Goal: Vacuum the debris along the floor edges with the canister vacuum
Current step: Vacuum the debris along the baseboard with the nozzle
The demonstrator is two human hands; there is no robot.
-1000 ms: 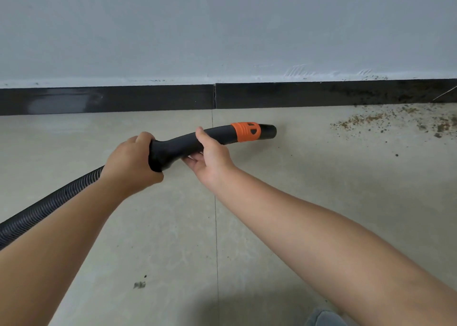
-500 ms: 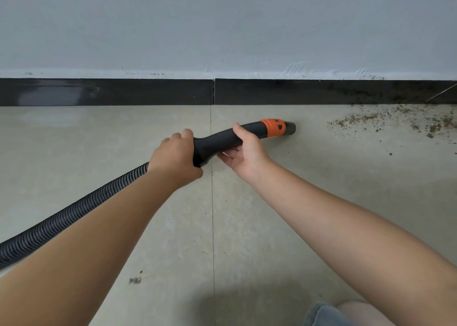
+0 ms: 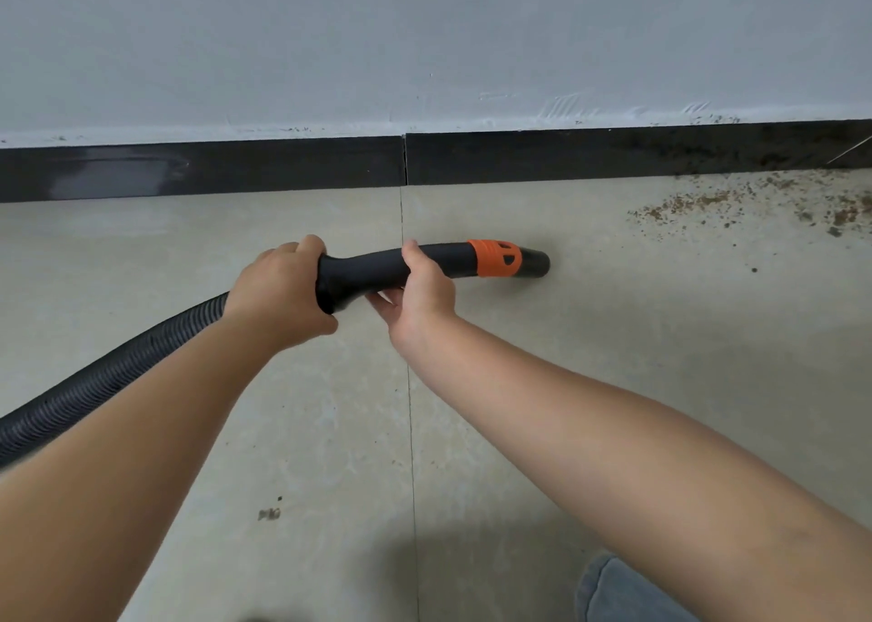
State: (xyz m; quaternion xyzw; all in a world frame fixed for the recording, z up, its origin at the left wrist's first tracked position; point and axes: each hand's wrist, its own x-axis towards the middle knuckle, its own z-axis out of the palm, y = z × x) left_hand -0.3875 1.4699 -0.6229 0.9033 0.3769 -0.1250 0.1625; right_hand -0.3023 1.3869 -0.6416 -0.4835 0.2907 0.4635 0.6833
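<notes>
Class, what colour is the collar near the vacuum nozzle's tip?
Orange, on the collar of the black nozzle, seen in the head view.

We see a pale tiled floor (image 3: pixel 613 362) with a thin grout line (image 3: pixel 409 409) running from the black baseboard (image 3: pixel 236 168) toward us. Brown debris (image 3: pixel 764 203) lies scattered on the floor at the far right, just beside the baseboard, with a few stray specks nearer us. A small dark smudge (image 3: pixel 269 514) sits left of the grout line.

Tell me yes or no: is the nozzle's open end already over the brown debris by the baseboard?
No: the nozzle ends over bare tile, apart from the brown debris lying further right along the baseboard.
</notes>
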